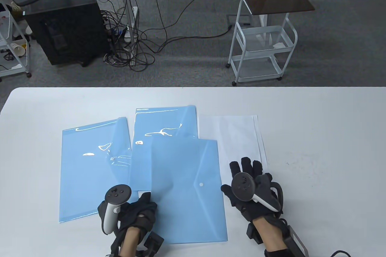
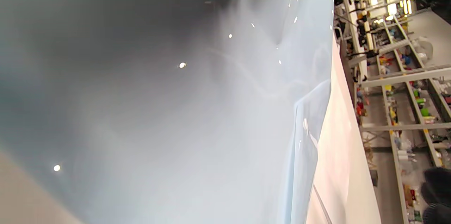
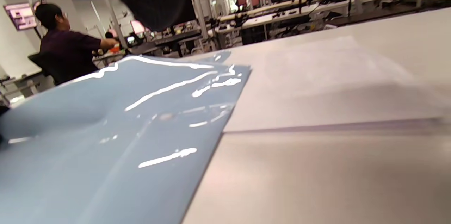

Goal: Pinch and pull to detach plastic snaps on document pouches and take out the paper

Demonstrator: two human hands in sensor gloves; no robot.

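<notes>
Fingers (image 1: 147, 201) of the left hand (image 1: 137, 211) seem to pinch the near pouch (image 1: 188, 190) at its left edge, though the grip is partly hidden. Right of that pouch, the right hand (image 1: 251, 187) lies spread on the paper (image 1: 235, 136). Two more pouches (image 1: 90, 172) lie left and behind it on the worktop (image 1: 316, 136).

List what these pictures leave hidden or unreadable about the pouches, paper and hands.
- Front pouch: contents hidden by its frosted plastic, table view.
- Left hand: fingertips hidden under the tracker, so its grip is unclear.
- Paper: any print too faint to read.
- Left wrist view: pouch surface blurred.
</notes>
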